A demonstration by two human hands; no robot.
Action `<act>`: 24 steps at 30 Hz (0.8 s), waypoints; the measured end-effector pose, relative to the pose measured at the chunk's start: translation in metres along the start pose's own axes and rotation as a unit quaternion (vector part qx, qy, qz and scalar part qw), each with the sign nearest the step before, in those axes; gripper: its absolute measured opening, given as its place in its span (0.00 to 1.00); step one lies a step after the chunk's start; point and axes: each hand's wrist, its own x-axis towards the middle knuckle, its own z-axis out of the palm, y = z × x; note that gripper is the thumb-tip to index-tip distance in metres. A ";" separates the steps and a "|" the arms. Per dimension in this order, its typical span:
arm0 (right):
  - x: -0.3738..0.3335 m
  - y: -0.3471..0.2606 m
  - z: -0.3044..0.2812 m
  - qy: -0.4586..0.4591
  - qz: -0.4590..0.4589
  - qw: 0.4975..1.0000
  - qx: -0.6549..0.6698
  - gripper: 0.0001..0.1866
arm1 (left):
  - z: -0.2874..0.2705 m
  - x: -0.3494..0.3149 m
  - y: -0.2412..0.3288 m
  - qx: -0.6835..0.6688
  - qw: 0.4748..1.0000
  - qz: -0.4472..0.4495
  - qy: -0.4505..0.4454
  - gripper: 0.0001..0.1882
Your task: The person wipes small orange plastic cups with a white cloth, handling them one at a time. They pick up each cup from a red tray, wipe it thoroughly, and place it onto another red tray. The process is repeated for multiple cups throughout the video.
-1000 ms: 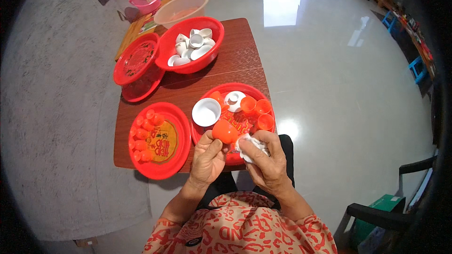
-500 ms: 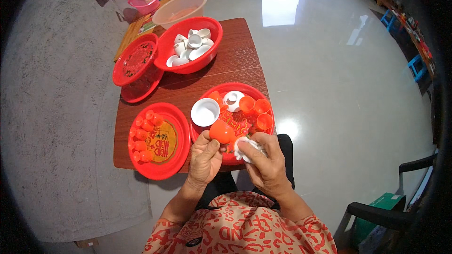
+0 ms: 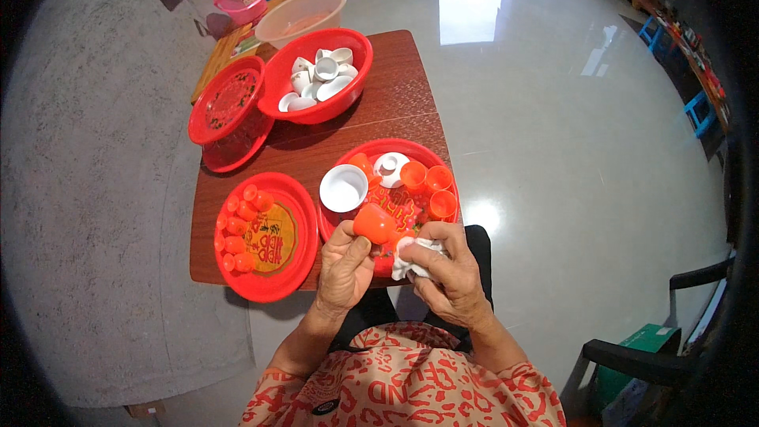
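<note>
Cup (image 3: 374,223) has tilted sideways in the left hand (image 3: 345,267); right hand (image 3: 447,277) clutches cloth (image 3: 411,257); several cups (image 3: 427,183) left unwiped, I judge

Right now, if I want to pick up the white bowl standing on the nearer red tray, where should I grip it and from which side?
Probably by the rim. The white bowl stands upright, mouth open, on the red tray. Come from above on its left edge, where the tray is bare; an orange cup crowds its far right side and the left hand with a cup sits below.
</note>
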 end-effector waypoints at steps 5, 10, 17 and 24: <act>-0.005 -0.001 -0.003 0.045 0.023 0.998 0.038 0.23 | 0.004 0.002 0.001 -0.007 1.000 0.003 -0.008 0.10; 0.002 -0.004 0.003 0.057 -0.037 0.989 -0.133 0.27 | 0.006 0.003 -0.001 -0.013 1.000 0.012 -0.023 0.10; -0.003 -0.005 -0.012 -0.026 0.003 1.000 0.008 0.21 | 0.007 0.001 0.001 0.055 0.998 0.028 -0.010 0.10; 0.014 -0.017 -0.035 -0.047 -0.037 0.994 -0.088 0.19 | 0.005 0.005 0.014 0.382 0.908 0.121 -0.122 0.09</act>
